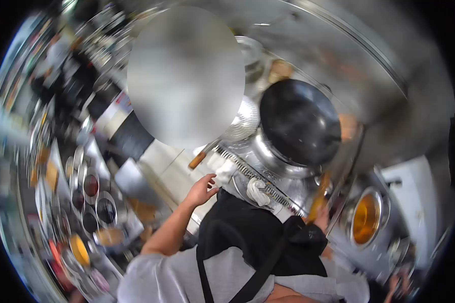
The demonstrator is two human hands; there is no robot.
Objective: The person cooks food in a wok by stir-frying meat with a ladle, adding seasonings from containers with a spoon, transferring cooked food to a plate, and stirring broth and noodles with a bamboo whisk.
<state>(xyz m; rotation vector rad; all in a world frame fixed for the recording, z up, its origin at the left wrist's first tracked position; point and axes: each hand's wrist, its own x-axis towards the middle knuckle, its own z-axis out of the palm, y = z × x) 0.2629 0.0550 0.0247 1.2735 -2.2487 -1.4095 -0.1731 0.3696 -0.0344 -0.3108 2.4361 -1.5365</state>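
Note:
My left hand [203,190] is open in front of the stove's edge, fingers apart, beside a white cloth [222,170]. At the right, my right hand [321,218] is wrapped round a yellowish wooden handle [319,198], blurred by motion. A large black wok [299,121] sits on a round metal ring on the steel stove [260,160], beyond both hands. Another bundled white cloth [258,192] lies by the slotted drain near my apron. Close to the left cloth, a wooden-handled tool [197,160] sticks out over the edge.
A metal bowl of orange liquid [366,218] stands at the right. Several containers of sauces and seasonings [91,202] stand at the left. A perforated metal strainer [243,120] is left of the wok. A blurred person [60,65] is at the far left.

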